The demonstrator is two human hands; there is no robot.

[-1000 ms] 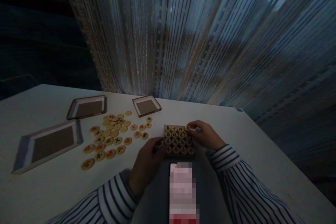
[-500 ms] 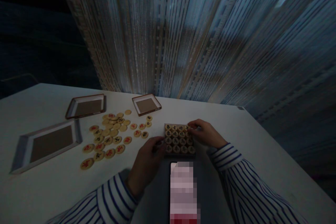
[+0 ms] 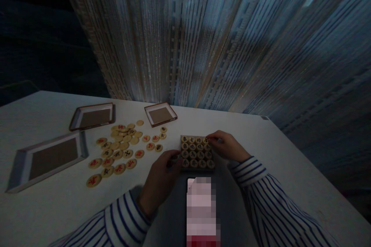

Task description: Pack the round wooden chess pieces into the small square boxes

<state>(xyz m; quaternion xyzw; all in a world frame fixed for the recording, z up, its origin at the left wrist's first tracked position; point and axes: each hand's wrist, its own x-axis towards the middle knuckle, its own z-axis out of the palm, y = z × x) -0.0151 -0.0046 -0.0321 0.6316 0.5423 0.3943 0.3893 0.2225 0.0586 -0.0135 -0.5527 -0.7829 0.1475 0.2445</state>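
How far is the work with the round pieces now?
Apparently done: four rows of black-marked pieces sit in the small box. In hand: the right hand is at the far-right corner piece, the left hand beside the box. Seemingly left: many loose pieces, some red-marked, on the table.

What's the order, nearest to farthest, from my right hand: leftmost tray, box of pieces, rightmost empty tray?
1. Box of pieces, right at your right hand.
2. Rightmost empty tray, back and leftward.
3. Leftmost tray, far left.
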